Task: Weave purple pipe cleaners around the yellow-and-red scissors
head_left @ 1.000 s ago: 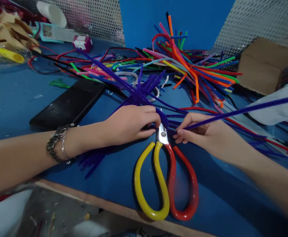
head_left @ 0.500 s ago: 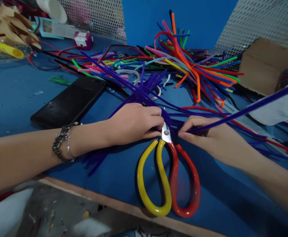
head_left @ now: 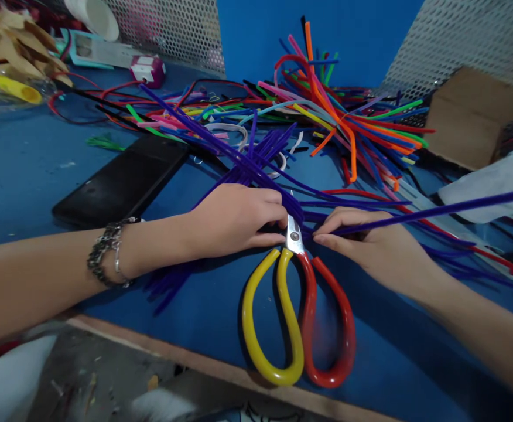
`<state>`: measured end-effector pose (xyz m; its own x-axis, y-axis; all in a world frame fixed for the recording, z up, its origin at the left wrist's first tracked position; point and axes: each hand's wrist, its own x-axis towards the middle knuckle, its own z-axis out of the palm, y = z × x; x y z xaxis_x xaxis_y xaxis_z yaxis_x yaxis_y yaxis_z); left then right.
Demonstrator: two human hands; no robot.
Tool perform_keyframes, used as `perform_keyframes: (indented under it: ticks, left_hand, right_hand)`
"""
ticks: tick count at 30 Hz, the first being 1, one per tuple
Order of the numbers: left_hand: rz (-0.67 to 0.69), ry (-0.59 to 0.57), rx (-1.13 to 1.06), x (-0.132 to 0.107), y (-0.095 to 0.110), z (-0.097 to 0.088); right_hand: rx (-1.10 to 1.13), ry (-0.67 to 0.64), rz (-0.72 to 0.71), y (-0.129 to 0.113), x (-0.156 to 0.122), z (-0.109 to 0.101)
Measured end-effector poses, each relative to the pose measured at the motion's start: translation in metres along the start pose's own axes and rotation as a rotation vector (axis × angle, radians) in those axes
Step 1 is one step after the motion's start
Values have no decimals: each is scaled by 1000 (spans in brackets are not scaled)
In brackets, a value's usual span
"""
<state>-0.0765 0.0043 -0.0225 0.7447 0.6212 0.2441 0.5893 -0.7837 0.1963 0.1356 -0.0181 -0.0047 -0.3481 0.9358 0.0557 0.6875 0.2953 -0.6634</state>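
My left hand [head_left: 234, 220] is closed around a bundle of purple pipe cleaners [head_left: 256, 158] that fans out behind it on the blue table [head_left: 28, 176]. My right hand [head_left: 370, 243] pinches one long purple pipe cleaner [head_left: 450, 208] that stretches off to the right. Between the two hands lie scissors [head_left: 296, 316] with one yellow and one red handle, blades pointing away from me under the bundle. A chain bracelet [head_left: 107, 258] is on my left wrist.
A black phone [head_left: 125, 181] lies left of the bundle. A heap of many-coloured pipe cleaners [head_left: 348, 117] covers the back of the table. A cardboard box [head_left: 471, 117] stands at the right, perforated metal panels [head_left: 173, 29] behind. The table's front edge [head_left: 186, 363] is close.
The long purple pipe cleaner in my right hand has dipped lower at its far right end. Both hands stay at the scissors' pivot, hardly moved.
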Motion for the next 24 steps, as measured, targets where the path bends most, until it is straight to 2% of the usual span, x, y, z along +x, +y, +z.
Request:
perform_keyframes:
  ticks: [7, 14, 24]
  left_hand:
    - [-10, 5, -80, 1, -1, 2]
    - [-15, -4, -109, 1, -1, 1]
    - [-31, -7, -149, 1, -1, 3]
  right_hand:
    - [9, -27, -19, 2, 4, -1]
    - [-68, -100, -119, -3, 4, 0]
    - [-49, -64, -137, -1, 6, 5]
